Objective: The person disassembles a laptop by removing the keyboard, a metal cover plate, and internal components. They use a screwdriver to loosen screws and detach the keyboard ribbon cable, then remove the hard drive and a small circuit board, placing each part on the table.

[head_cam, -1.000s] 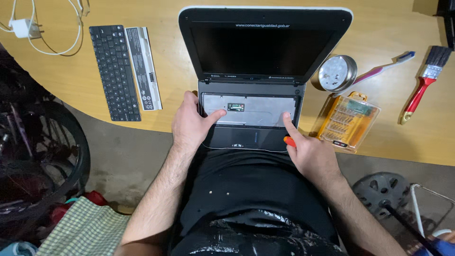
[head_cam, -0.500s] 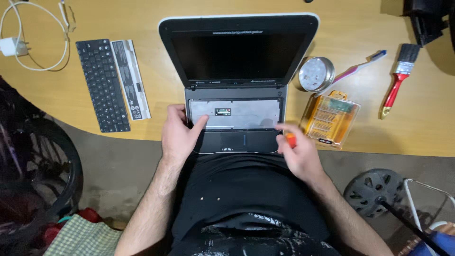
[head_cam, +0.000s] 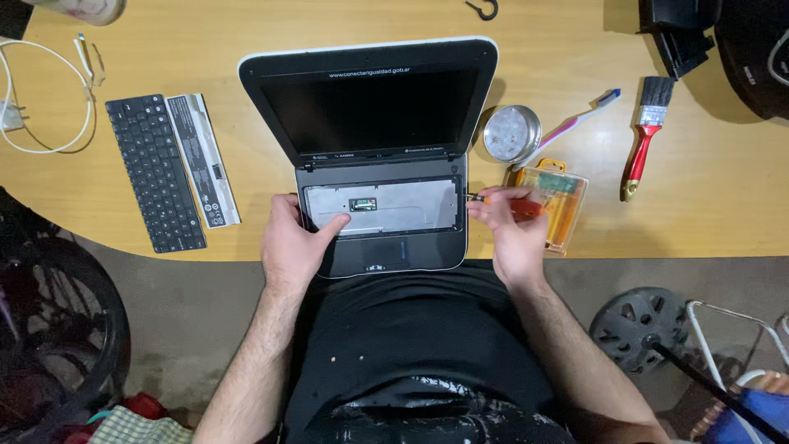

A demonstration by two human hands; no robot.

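Nearest, the left hand (head_cam: pixel 292 242) lies flat and unclenched on the small black open laptop (head_cam: pixel 380 156) at the near edge of the wooden tabletop (head_cam: pixel 699 222), thumb on its bare grey metal keyboard tray (head_cam: pixel 403 205). The right hand (head_cam: pixel 508 226) pinches a red-handled screwdriver (head_cam: pixel 514 204) at the tray's right edge. The laptop looks stiff but fragile; best steadied by its base. Farther left lies the removed black keyboard (head_cam: pixel 156 173).
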